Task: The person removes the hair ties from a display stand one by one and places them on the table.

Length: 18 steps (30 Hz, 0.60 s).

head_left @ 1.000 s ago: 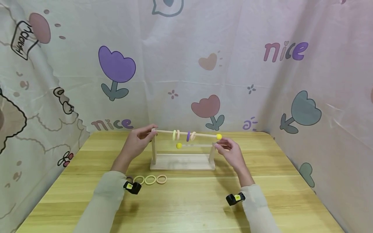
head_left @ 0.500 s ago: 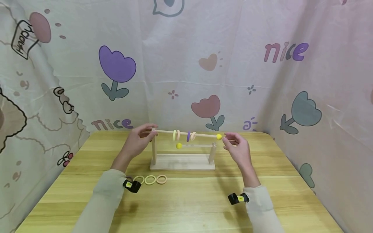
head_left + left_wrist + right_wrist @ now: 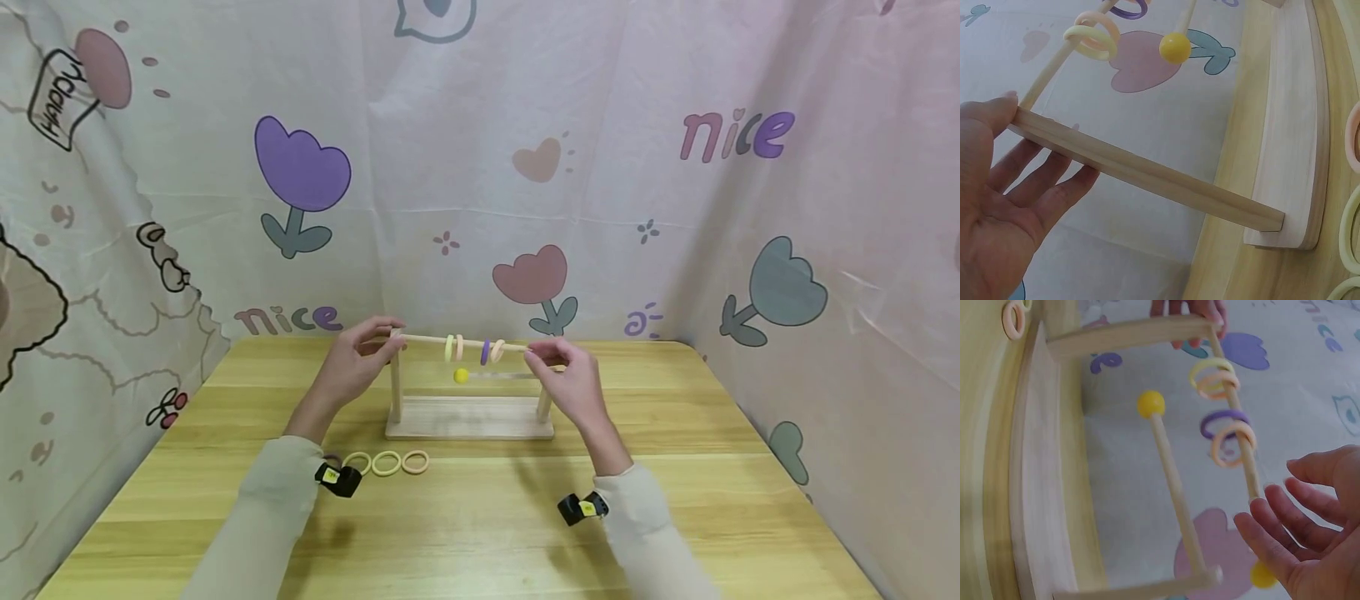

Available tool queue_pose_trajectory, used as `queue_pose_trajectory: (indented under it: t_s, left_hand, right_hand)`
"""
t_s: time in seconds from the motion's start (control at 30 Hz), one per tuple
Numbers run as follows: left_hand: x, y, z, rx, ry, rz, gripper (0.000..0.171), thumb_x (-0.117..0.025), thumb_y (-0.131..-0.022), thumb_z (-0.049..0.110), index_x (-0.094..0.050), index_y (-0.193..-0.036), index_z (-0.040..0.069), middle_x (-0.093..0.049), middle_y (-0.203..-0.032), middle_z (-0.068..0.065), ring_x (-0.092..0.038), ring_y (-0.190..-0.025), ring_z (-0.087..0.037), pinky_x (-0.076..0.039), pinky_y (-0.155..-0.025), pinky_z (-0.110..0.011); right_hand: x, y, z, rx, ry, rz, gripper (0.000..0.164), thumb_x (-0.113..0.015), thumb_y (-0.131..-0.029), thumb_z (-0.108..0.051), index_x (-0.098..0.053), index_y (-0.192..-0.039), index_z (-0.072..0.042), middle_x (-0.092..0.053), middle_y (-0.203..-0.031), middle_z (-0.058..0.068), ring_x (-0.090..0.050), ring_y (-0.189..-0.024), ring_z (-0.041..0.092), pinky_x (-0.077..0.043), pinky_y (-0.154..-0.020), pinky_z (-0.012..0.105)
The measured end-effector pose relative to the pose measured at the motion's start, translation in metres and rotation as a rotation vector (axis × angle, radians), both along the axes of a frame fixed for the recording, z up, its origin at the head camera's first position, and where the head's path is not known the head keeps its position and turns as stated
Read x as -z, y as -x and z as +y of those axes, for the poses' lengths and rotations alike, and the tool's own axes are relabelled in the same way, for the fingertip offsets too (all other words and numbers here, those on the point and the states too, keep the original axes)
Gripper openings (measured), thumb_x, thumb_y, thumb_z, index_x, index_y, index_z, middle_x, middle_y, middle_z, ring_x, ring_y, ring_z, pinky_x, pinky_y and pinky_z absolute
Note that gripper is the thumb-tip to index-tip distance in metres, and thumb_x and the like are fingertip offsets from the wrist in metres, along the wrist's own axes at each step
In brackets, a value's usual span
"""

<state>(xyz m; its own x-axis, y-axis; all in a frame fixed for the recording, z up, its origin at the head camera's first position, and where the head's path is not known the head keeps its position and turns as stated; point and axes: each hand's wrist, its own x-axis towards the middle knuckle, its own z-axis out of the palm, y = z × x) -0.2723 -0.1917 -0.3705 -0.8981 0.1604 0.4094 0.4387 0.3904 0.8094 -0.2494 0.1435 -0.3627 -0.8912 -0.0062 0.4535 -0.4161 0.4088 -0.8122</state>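
The wooden stand [image 3: 468, 418] has a flat base and two posts. My left hand [image 3: 356, 362] pinches the top of the left post [image 3: 1147, 169] between thumb and fingers. From that post runs the upper rod [image 3: 1244, 453], carrying a yellow-green ring [image 3: 449, 348], a purple ring [image 3: 485, 351] and two peach rings. Its yellow end ball [image 3: 1264, 575] is partly behind my right hand [image 3: 572, 379]. This hand's relaxed fingers [image 3: 1272, 534] are right at the rod, thumb apart. A lower rod [image 3: 1175, 490] from the shorter right post ends in a yellow ball [image 3: 461, 376].
Several loose rings [image 3: 386, 463] lie in a row on the wooden table [image 3: 480, 533], in front of the stand and near the left wrist; a purple one is partly hidden by the wrist camera. A patterned cloth [image 3: 450, 167] hangs behind and at both sides.
My right hand moves from the right post out to the right of the upper rod's ball, then leftward to the rod, covering the ball in the head view. The left hand stays put.
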Motion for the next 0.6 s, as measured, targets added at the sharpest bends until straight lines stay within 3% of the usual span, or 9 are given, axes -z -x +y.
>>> queue_pose_trajectory:
  t_s: [0.4,0.6]
  left_hand:
    - [0.001,0.001,-0.001,0.002,-0.016,0.002,0.031,-0.065,-0.103,0.025,-0.066,-0.129,0.009,-0.07,-0.124,-0.016,-0.07,-0.114,-0.035,-0.057,-0.092,-0.015]
    - [0.001,0.001,-0.001,-0.015,0.005,-0.005,0.033,-0.066,-0.103,0.028,-0.066,-0.13,0.011,-0.069,-0.128,-0.014,-0.068,-0.118,-0.034,-0.059,-0.099,-0.028]
  right_hand:
    - [0.012,0.006,-0.036,0.004,-0.008,0.033,0.011,-0.082,-0.086,-0.007,-0.081,-0.096,-0.003,-0.08,-0.091,0.014,-0.075,-0.08,0.023,-0.065,-0.074,0.029]
    - [0.018,0.009,-0.044,0.009,-0.032,0.066,0.011,-0.083,-0.085,-0.007,-0.082,-0.095,-0.002,-0.08,-0.089,0.013,-0.075,-0.075,0.023,-0.063,-0.072,0.022]
